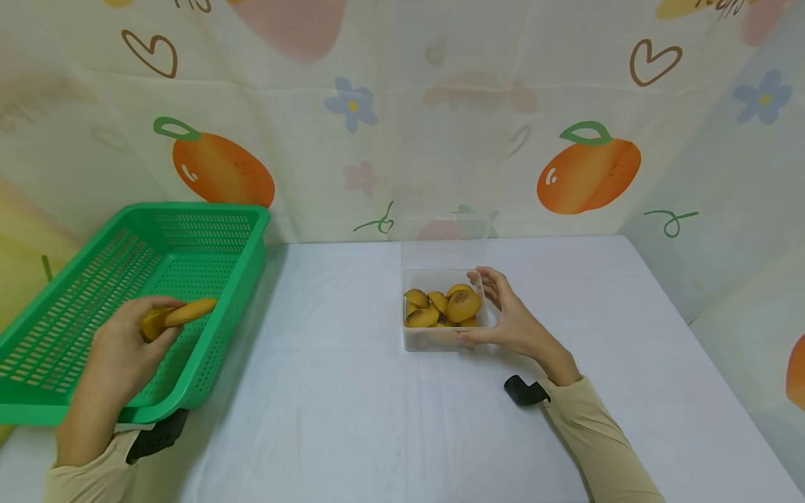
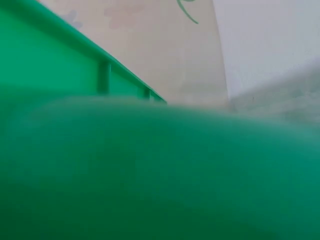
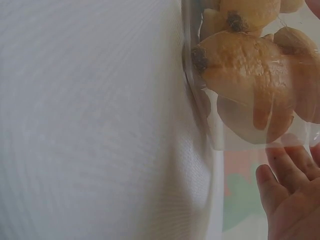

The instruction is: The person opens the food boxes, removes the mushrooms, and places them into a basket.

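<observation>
My left hand [image 1: 126,342] is over the near part of the green plastic basket [image 1: 254,258], pinching a yellow-brown mushroom [image 1: 191,311] with its pale stem pointing right. Basket plastic fills most of the left wrist view, close and blurred; that hand does not show there. At the middle of the table, my right hand [image 1: 512,318] holds the right side of a clear plastic box [image 1: 434,340], thumb at the front and fingers toward the back corner. Several yellow-brown mushrooms [image 1: 462,306] lie inside. The right wrist view shows mushrooms [image 3: 245,70] through the clear wall, some with dark ends.
Behind the box its clear lid [image 1: 443,241] stands raised against the back cloth. A white cloth covers the table [image 1: 327,405]. The printed curtain [image 1: 402,154] rises along the table's back edge. Black wrist cameras [image 1: 525,391] are strapped by both sleeves.
</observation>
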The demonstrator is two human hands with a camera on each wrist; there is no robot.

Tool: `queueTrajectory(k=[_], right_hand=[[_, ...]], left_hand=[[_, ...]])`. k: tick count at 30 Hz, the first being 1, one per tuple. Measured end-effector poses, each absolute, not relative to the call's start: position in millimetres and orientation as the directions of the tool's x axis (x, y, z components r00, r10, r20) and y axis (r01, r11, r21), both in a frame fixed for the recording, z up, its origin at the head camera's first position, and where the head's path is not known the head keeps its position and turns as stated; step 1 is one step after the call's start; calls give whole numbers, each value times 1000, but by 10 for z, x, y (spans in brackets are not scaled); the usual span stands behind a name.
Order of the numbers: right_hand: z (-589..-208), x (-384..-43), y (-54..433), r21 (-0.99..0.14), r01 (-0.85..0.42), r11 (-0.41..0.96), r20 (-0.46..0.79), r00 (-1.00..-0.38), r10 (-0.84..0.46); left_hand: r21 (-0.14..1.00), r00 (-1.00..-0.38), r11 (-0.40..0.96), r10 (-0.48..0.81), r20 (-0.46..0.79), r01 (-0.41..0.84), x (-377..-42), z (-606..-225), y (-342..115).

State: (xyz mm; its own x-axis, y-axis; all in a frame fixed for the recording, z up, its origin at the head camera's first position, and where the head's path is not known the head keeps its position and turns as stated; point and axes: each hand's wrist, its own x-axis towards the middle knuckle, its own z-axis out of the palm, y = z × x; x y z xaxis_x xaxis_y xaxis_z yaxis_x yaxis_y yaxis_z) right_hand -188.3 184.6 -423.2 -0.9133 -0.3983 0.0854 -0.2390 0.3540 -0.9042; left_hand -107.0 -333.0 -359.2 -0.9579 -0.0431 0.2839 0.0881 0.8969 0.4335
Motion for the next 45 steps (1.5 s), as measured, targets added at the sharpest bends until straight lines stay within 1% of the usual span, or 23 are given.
queueTrajectory(k=[9, 21, 29, 39, 45], right_hand=[[-4210, -1872, 1849, -901, -223, 372, 65, -918, -391], [-4212, -1877, 1847, -898, -228, 375, 70, -918, -391], [-4218, -1879, 1848, -901, -231, 367, 73, -915, -396], [-4212, -1869, 1843, -899, -233, 370, 75, -916, -395], [-4224, -1876, 1848, -898, -238, 371, 78, -915, -397]], left_hand=[[412, -973, 907, -10, 231, 89, -1090, -3614, -3327], [373, -974, 922, 19, 224, 104, -1104, -3630, -3317], [351, -966, 924, 63, 251, 152, -1098, -3649, -3290], [356, -938, 912, 79, 338, 205, -1071, -3625, -3234], [390, -944, 899, 71, 323, 201, -1052, -3576, -3199]])
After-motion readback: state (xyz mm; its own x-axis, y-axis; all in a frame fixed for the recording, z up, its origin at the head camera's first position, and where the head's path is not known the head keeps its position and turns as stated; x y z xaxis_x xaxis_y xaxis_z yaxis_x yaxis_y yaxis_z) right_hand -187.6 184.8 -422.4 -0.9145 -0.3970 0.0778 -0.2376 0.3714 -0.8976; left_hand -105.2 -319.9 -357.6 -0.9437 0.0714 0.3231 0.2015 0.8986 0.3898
